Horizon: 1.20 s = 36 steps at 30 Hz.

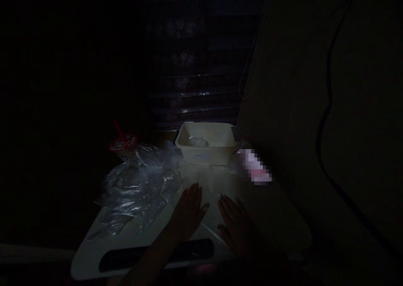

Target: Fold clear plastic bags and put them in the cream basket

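In the dim light, my left hand (190, 210) lies flat with its fingers stretched forward and thumb out to the side. My right hand (232, 221) rests a short way to its right, fingers also extended. Under and between them is a thin clear plastic sheet or bag (210, 227), hard to make out against the white tabletop (85, 252). A heap of crumpled clear plastic bags (135, 189) spreads to the left of my left hand. Beyond both hands stands a cream plastic bin (206, 153) with a small crumpled clear bag (197, 141) inside.
A cup with a red lid and straw (123, 142) stands at the back left. A blurred pink and white item (256, 168) lies right of the bin. The table has a dark slot (126, 256) near its front edge. A dark cable (329, 88) hangs at the right.
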Each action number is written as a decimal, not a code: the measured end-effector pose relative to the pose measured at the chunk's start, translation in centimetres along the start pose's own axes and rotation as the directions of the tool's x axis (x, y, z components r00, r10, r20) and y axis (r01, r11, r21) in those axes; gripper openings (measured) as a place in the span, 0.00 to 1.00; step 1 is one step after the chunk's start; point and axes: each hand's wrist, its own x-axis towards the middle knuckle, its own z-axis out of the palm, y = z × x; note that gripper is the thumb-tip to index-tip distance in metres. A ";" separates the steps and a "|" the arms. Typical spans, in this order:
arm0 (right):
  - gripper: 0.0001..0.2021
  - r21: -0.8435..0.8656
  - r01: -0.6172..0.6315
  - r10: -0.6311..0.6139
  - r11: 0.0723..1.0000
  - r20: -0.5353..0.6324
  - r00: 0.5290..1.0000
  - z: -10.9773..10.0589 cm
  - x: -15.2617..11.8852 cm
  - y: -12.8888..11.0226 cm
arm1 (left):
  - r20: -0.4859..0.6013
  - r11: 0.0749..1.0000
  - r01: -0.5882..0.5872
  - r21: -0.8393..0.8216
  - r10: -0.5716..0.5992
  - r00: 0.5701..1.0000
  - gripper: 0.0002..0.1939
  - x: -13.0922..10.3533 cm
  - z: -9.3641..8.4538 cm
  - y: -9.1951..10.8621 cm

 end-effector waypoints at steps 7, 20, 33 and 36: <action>0.24 0.022 -0.007 0.007 1.000 -0.019 1.000 -0.3 0.1 -0.1 | -0.029 0.998 0.061 0.030 -0.060 0.998 0.25 2.2 0.9 -2.9; 0.21 0.072 -0.098 0.107 0.993 -0.137 0.985 -0.1 1.0 1.0 | -0.053 0.994 0.104 0.015 -0.103 0.993 0.24 -3.4 -1.9 2.4; 0.20 0.166 -0.181 0.205 0.969 -0.144 0.968 1.2 1.3 1.9 | -0.057 0.983 0.174 0.060 -0.170 0.984 0.37 -6.0 -0.8 2.7; 0.17 0.412 -0.231 0.347 0.881 -0.233 0.909 1.6 0.8 2.5 | -0.045 0.984 0.172 0.037 -0.170 0.984 0.37 -5.9 -0.8 2.5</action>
